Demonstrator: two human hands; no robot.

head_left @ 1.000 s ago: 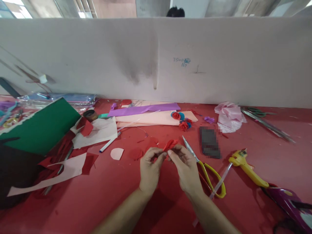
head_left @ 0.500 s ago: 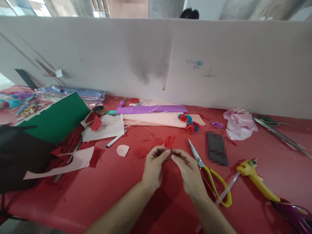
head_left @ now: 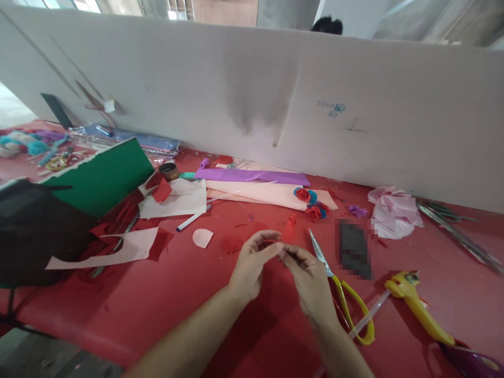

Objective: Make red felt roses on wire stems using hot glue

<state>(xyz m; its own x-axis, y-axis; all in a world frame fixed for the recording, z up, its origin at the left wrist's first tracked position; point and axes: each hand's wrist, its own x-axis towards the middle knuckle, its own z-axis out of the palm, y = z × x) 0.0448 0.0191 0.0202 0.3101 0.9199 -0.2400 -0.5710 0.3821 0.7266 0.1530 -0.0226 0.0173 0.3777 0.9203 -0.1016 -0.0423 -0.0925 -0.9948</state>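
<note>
My left hand (head_left: 249, 270) and my right hand (head_left: 311, 281) meet fingertip to fingertip above the red table (head_left: 157, 320), both in a pinch. What they hold is small and mostly hidden by the fingers; a bit of red shows there. Just beyond the fingertips is a crinkled red paper piece (head_left: 290, 228); whether the fingers touch it I cannot tell. Left of my left hand lie thin red petal-like cutouts (head_left: 231, 243) and a pale pink rounded cutout (head_left: 203, 238). Scissors with yellow handles (head_left: 342, 294) lie beside my right hand, points away from me.
A yellow glue gun (head_left: 419, 304) with a clear stick lies at right, near a pixelated dark object (head_left: 354, 249). Red-and-blue paper flowers (head_left: 305, 195), a purple strip (head_left: 252, 176) and a pen (head_left: 192, 218) lie farther back. A green board (head_left: 102, 178) stands left, before a white partition (head_left: 177, 84).
The view has shifted and tilted slightly. My hands stay together at the fingertips, with the left fingers a little more raised and arched. The red paper piece appears farther right, behind the right fingertips.
</note>
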